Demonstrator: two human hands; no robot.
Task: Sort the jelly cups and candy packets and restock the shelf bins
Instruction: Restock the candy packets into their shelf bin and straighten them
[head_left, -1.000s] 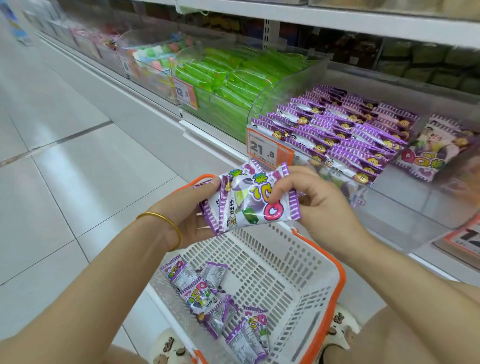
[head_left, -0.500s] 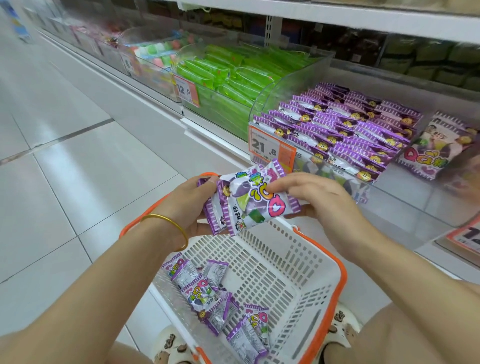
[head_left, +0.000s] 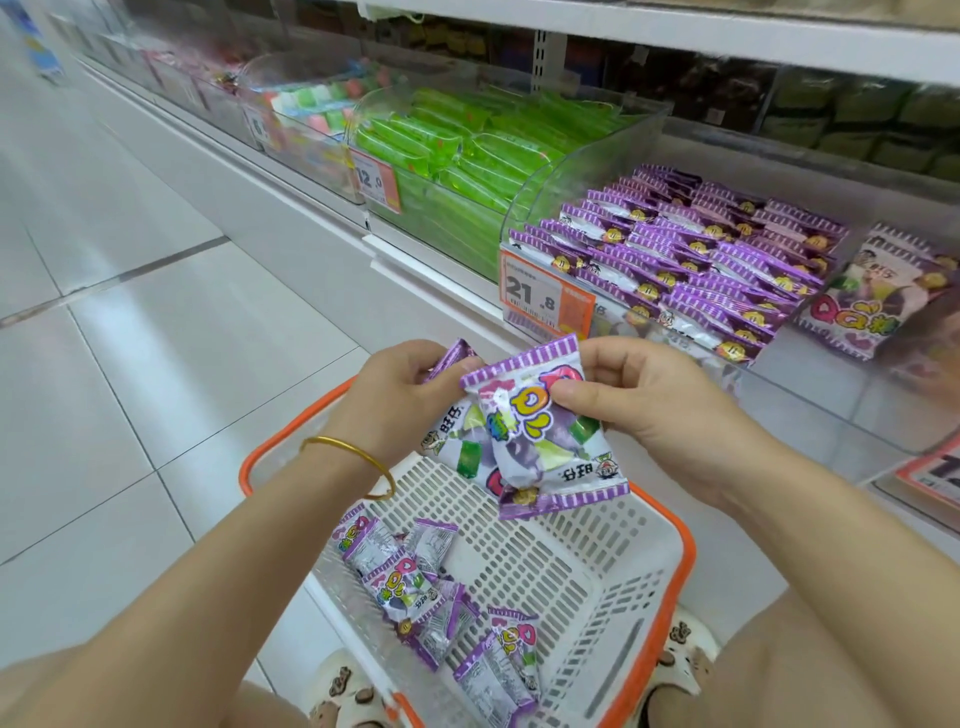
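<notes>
Two hands above white basket | left hand grips packet stack | right hand pinches front packet, which touches the stack | loose packets lie in basket | shelf bin of purple packets just beyond

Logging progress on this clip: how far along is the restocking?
Done: the clear bin holds neat rows of purple packets. In hand: left hand and right hand grip a few held packets above the basket. Left: several loose packets lie in the basket, not yet shelved.
</notes>
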